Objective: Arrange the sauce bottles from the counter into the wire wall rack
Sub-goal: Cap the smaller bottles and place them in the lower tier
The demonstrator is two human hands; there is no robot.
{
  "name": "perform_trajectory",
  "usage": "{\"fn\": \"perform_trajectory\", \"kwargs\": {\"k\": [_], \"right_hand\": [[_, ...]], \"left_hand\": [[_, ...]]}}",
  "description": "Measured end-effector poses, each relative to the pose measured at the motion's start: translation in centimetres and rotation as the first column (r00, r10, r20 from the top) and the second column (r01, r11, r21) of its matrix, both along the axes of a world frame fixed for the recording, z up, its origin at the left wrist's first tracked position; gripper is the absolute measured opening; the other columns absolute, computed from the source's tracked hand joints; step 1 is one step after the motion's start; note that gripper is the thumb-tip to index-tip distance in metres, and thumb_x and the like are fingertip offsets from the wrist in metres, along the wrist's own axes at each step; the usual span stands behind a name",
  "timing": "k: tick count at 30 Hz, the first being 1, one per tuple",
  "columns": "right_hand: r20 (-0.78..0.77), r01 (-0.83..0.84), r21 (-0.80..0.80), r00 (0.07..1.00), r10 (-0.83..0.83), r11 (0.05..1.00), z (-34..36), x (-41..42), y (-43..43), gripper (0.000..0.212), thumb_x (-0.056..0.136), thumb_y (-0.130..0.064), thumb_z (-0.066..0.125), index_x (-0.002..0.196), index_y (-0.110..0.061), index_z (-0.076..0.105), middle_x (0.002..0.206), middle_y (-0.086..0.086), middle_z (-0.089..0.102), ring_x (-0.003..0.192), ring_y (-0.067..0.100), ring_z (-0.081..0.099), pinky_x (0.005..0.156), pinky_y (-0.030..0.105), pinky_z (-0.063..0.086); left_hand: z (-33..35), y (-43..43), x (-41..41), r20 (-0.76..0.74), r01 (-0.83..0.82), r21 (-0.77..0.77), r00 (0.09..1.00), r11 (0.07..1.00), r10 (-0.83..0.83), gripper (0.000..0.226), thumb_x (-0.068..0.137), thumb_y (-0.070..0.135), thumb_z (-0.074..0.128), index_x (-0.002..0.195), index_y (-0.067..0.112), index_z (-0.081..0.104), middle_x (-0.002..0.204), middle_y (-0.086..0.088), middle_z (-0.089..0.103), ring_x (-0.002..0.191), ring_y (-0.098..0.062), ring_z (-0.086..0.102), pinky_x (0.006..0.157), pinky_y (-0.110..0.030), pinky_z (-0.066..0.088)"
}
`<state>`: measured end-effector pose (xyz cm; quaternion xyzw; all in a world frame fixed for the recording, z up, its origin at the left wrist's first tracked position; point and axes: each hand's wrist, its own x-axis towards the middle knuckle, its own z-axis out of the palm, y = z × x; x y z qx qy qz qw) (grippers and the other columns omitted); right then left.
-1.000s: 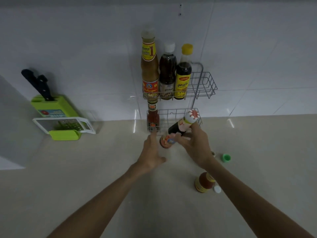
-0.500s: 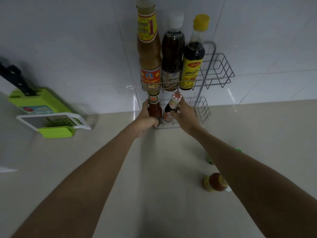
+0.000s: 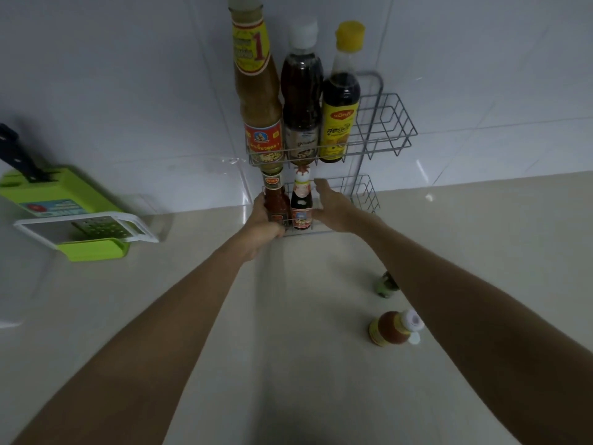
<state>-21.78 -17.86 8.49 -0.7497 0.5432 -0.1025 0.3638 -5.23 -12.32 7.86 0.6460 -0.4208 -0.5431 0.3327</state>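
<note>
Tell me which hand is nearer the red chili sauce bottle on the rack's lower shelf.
Left. The left hand is against the red chili sauce bottle; the right hand is beyond the neighbouring dark sauce bottle.

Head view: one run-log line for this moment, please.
phase: placing | left hand: on red chili sauce bottle | right hand: open beside oyster sauce bottle | lower rack shelf: two bottles upright | counter: orange sauce bottle remaining

Readable labels on the rack bottles

A large red "1" marks the tall bottle's (image 3: 256, 88) yellow neck label, above the left grip (image 3: 261, 221); other print is illegible.
</note>
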Motion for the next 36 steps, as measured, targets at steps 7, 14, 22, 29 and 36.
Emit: {"fn": "perform_trajectory", "kwargs": {"k": [7,14,22,29,36], "right_hand": [[0.199,0.137,-0.421,0.978,-0.055,0.897,3.3,-10.6,8.4,0.041,0.087,0.005,0.055,0.122,-0.014,0.06,0.126,0.003,0.063,0.114,0.015,0.06,0.098,0.027,0.048],[0.16,0.361,-0.488,0.932,-0.325,0.795,-5.4,-18.4,19.8,0.038,0.074,0.02,0.051,0.091,-0.008,0.071,0.094,0.009,0.072,0.085,0.024,0.068,0.077,0.037,0.057],[-0.24,-0.011,-0.34,0.968,-0.076,0.94,-14.5,-19.8,22.6,0.034,0.076,-0.003,0.068,0.106,-0.019,0.068,0.12,0.001,0.068,0.103,0.03,0.061,0.076,0.035,0.058],[0.65,0.688,0.062,0.521,-0.553,0.723,-4.2,-17.4,20.2,0.015,0.087,-0.009,0.068,0.099,-0.015,0.074,0.094,-0.007,0.074,0.084,0.007,0.067,0.079,0.018,0.052],[0.669,0.253,0.031,0.714,-0.209,0.967,1.6,-16.0,19.4,0.019,0.087,-0.002,0.066,0.104,-0.005,0.074,0.103,0.002,0.074,0.099,0.005,0.067,0.084,0.016,0.05]], "left_hand": [[-1.6,6.1,-4.2,0.121,-0.067,-0.23,0.988,0.971,0.097,0.078,0.082,-0.013,0.054,0.149,0.018,0.029,0.139,0.01,0.041,0.128,-0.008,0.039,0.107,-0.027,0.032],[-5.7,13.5,-11.7,0.104,0.259,-0.18,0.964,0.949,-0.244,0.06,0.08,-0.016,0.06,0.13,0.012,0.043,0.13,0.016,0.049,0.127,0.0,0.044,0.096,-0.006,0.036],[-7.2,14.8,-17.4,0.206,0.47,-0.127,0.874,0.873,-0.441,0.062,0.071,0.011,0.082,0.125,0.014,0.05,0.113,0.002,0.06,0.104,-0.011,0.058,0.082,-0.005,0.04],[-6.0,15.2,-15.8,0.241,0.386,-0.108,0.904,0.916,-0.353,0.047,0.058,0.04,0.082,0.099,0.034,0.059,0.101,0.001,0.067,0.094,-0.017,0.065,0.087,-0.039,0.053],[-1.7,15.8,-12.7,0.046,0.471,0.007,0.881,0.882,-0.471,0.032,0.061,0.012,0.072,0.09,0.022,0.062,0.081,-0.003,0.063,0.074,-0.021,0.06,0.072,-0.041,0.051]]}}
